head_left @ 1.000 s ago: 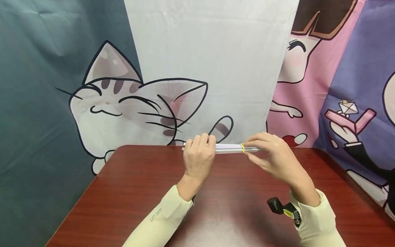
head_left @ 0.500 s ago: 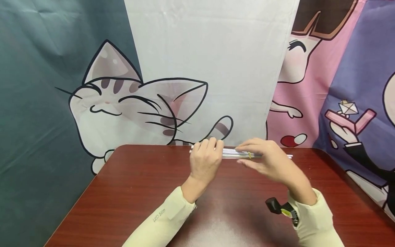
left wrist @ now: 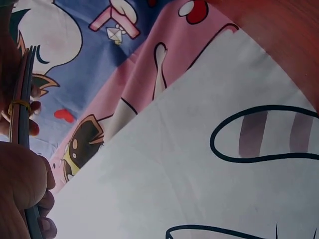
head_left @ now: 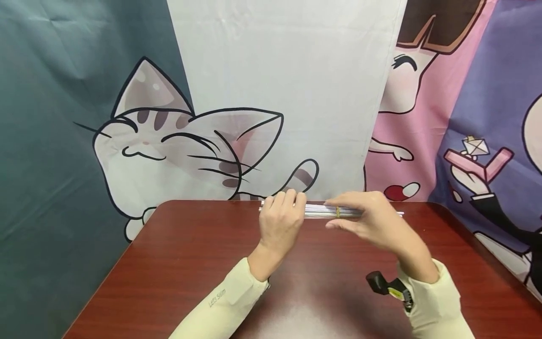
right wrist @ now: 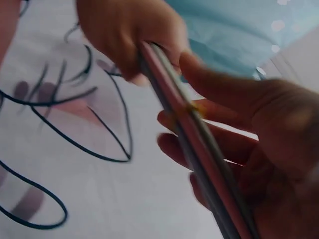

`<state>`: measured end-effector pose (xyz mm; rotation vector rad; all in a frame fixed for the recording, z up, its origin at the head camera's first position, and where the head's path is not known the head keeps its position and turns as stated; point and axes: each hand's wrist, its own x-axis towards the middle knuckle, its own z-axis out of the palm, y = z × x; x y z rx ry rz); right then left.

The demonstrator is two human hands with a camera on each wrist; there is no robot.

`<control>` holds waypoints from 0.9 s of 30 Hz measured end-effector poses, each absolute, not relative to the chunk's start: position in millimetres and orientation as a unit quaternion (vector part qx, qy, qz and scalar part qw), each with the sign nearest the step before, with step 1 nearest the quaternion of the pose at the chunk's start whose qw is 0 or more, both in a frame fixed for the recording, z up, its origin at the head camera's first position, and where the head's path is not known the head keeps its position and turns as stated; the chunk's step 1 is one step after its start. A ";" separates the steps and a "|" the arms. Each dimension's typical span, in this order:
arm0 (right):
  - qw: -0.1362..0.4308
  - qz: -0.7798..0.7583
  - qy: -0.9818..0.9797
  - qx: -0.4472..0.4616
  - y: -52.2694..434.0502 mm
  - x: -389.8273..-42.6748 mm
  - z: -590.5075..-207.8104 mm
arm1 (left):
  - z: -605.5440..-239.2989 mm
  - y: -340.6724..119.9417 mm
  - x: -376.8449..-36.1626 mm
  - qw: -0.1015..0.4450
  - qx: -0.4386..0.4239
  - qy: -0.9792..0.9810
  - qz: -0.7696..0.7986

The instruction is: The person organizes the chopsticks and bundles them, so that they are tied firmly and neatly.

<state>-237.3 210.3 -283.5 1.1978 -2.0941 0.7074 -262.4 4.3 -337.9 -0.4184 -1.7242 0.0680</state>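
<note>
A bundle of long thin sticks [head_left: 315, 211] lies level across both hands above the table's far edge. My left hand [head_left: 281, 220] grips its left part, fingers curled round it, with short ends poking out. A yellow rubber band [head_left: 338, 212] circles the bundle to the right of that grip. My right hand [head_left: 372, 219] is around the right part, thumb and fingers spread apart on either side. In the right wrist view, the sticks show pink and grey, the band [right wrist: 192, 109] sits near the thumb, and the fingers [right wrist: 174, 149] are loosely bent behind the bundle.
Below the hands spreads a red-brown wooden table [head_left: 190, 263]. Close behind it hangs a cloth backdrop [head_left: 296, 84] with a cartoon cat and figures. A black wrist camera [head_left: 377, 282] juts from the right sleeve.
Left hand and bundle have shifted slightly right and down. The right fingertips, earlier at the band, now reach left past it with a wider gap, and the bundle's right end shows beyond that hand.
</note>
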 end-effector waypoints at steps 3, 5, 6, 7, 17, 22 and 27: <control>0.300 0.290 -0.791 0.448 219.9 -233.8 -277.5 | -335.1 3.7 -263.4 0.633 -0.183 -0.752 0.028; 0.296 0.295 -0.789 0.450 221.9 -233.3 -276.4 | -334.4 3.1 -263.5 0.633 -0.182 -0.752 0.027; 0.297 0.294 -0.789 0.451 221.4 -233.7 -277.0 | -334.4 3.0 -263.3 0.634 -0.179 -0.752 0.026; 0.303 0.291 -0.787 0.452 219.8 -234.5 -278.3 | -334.6 3.0 -262.8 0.634 -0.175 -0.753 0.024; 0.298 0.252 -0.802 0.452 208.5 -237.6 -284.0 | -340.0 10.2 -260.4 0.641 -0.178 -0.746 0.030; 0.360 0.167 -0.838 0.375 225.0 -233.2 -277.1 | -333.9 -2.6 -267.5 0.619 -0.139 -0.773 0.002; 0.440 0.045 -0.835 0.326 208.2 -232.2 -283.7 | -329.1 -11.4 -269.9 0.606 -0.113 -0.787 -0.006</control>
